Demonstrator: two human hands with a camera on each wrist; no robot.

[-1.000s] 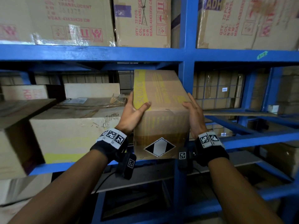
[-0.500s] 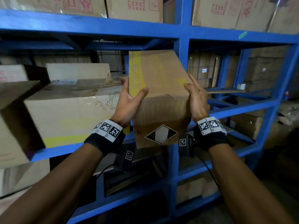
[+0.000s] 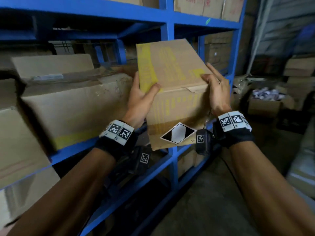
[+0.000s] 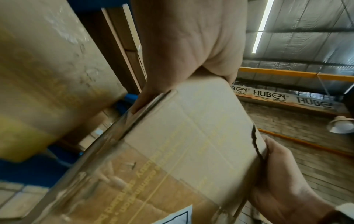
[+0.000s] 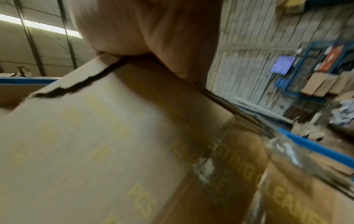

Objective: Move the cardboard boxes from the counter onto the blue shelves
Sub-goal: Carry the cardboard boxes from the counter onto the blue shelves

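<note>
I hold a cardboard box (image 3: 172,68) with yellow print and a black-and-white diamond label in front of the blue shelves (image 3: 75,150), right at their upright post (image 3: 169,33). It is tilted, far end higher. My left hand (image 3: 142,96) grips its left side, thumb over the top edge. My right hand (image 3: 216,89) grips its right side beside a tear in the top edge. In the left wrist view the box (image 4: 191,144) fills the middle, between my left hand (image 4: 182,45) and right hand (image 4: 283,174). The right wrist view shows the box (image 5: 114,136) under my right hand (image 5: 153,30).
Large cardboard boxes (image 3: 76,106) fill the shelf bay left of the held box, close to my left hand. More boxes stand on the shelf above and behind the post. An open carton of white items (image 3: 265,99) sits on the floor at right. Bare concrete floor (image 3: 213,201) lies below.
The box has come up off the shelf edge and tilted, and the view has swung right and down. Both hands keep their hold on its sides.
</note>
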